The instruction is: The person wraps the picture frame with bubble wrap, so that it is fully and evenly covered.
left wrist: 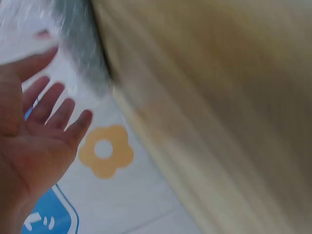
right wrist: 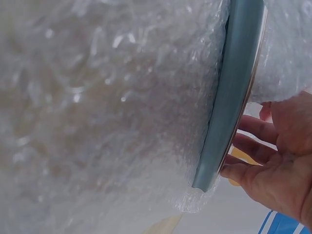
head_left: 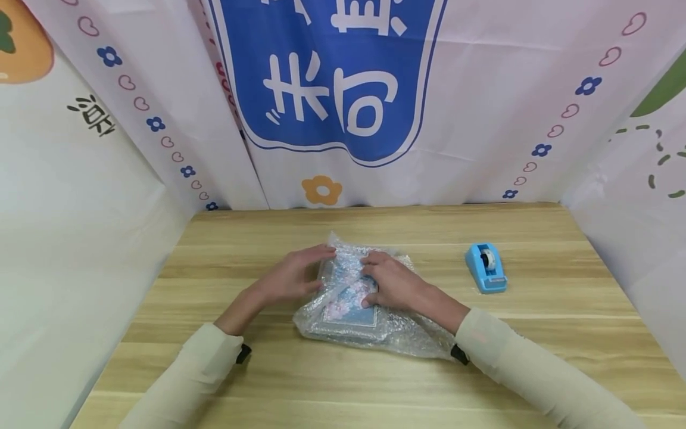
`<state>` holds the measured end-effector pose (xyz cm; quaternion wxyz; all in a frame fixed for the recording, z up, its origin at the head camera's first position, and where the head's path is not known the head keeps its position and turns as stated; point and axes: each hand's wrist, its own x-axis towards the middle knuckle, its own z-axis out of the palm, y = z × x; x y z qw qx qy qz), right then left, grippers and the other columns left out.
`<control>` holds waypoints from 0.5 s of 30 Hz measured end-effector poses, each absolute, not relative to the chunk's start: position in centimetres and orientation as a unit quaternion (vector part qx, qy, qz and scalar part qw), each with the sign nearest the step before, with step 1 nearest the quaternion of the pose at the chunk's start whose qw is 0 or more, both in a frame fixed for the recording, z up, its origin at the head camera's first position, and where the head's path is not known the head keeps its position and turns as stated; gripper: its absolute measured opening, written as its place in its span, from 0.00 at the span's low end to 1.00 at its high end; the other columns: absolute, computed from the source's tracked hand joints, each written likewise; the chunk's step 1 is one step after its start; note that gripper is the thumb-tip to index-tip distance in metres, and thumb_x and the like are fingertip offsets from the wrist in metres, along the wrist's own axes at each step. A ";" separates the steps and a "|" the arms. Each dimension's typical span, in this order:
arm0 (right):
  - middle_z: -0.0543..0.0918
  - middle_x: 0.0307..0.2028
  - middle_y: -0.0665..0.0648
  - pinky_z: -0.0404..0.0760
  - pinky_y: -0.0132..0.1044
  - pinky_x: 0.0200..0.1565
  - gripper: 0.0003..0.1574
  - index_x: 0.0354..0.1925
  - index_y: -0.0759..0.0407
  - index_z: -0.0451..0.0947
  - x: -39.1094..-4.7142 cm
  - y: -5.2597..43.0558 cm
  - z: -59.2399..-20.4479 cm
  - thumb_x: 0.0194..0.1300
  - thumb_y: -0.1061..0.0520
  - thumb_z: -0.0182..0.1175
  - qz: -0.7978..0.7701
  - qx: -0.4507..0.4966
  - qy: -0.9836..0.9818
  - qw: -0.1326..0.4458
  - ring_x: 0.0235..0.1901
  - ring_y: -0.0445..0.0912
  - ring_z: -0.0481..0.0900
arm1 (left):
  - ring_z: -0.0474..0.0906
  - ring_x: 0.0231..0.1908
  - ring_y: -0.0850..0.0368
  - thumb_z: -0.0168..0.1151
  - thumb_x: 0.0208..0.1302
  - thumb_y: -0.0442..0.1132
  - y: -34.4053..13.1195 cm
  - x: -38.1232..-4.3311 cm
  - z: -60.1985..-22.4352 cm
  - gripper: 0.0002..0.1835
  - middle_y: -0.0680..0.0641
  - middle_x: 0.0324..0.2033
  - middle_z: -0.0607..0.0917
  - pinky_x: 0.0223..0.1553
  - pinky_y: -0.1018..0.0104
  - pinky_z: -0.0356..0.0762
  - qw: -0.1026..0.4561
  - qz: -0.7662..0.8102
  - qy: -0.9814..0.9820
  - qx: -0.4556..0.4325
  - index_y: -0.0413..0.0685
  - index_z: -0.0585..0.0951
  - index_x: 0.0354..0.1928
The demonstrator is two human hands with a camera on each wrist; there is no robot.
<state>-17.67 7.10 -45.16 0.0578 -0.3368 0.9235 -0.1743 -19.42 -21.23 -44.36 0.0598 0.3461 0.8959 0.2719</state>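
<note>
A flat blue rectangular item (head_left: 351, 311) with pink flowers and a white border line lies on bubble wrap (head_left: 415, 335); a fold of the clear wrap covers its left and far parts. Beside the left edge of the bundle is my left hand (head_left: 289, 275), its fingers extended; in the left wrist view the palm (left wrist: 41, 151) faces the camera and grips nothing. My right hand (head_left: 395, 285) rests its fingertips on the item from the right. The right wrist view shows the item's blue side edge (right wrist: 229, 97) uncovered, with the right fingers (right wrist: 251, 146) touching its top face.
A light blue tape dispenser (head_left: 486, 269) with a roll in it stands to the right on the wood-grain table (head_left: 541, 333). Printed cloth (head_left: 471, 149) hangs behind the table's far edge, and pale walls (head_left: 96, 238) enclose both sides.
</note>
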 end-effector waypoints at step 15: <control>0.76 0.75 0.66 0.67 0.55 0.80 0.42 0.63 0.65 0.83 -17.5 6.9 -44.7 0.61 0.42 0.80 -0.168 -0.334 0.925 0.064 0.79 0.64 0.66 | 0.46 0.85 0.32 0.66 0.71 0.45 -22.5 -18.0 -45.0 0.41 0.39 0.84 0.59 0.81 0.30 0.52 0.148 0.190 0.882 0.406 0.39 0.65 0.81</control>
